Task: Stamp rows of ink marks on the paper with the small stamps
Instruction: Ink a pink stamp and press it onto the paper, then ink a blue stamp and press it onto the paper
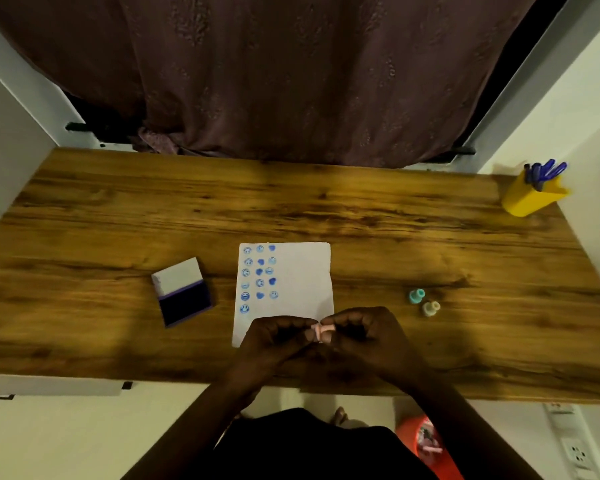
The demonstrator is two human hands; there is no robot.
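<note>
You hold a pink stamp [321, 331] between both hands, low in the centre of the frame.

Your left hand [278, 337] and right hand [364, 332] pinch it together over the lower edge of the paper [302, 271], whose left side carries three columns of blue marks [260, 277]. The open ink pad [182, 292] lies left of the paper; a teal stamp [416, 296] and a beige stamp [431, 308] sit to the right on the wooden desk [118, 209].
</note>
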